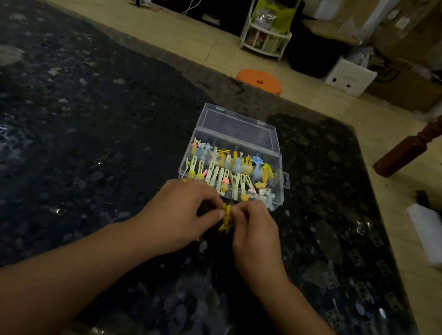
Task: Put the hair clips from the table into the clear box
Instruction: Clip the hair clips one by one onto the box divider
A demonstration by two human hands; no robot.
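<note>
Just in front of the open clear box (235, 158), both the left hand (180, 213) and right hand (254, 229) pinch one yellow hair clip (225, 217) above the counter (76, 112), probably to steady or untangle it before dropping it in.

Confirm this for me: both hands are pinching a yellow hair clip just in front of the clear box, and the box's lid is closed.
Not quite. The head view shows the clear box with its lid open, tilted back behind the clips already inside. The rest holds: the left hand and right hand both pinch the yellow hair clip just in front of the box.
</note>
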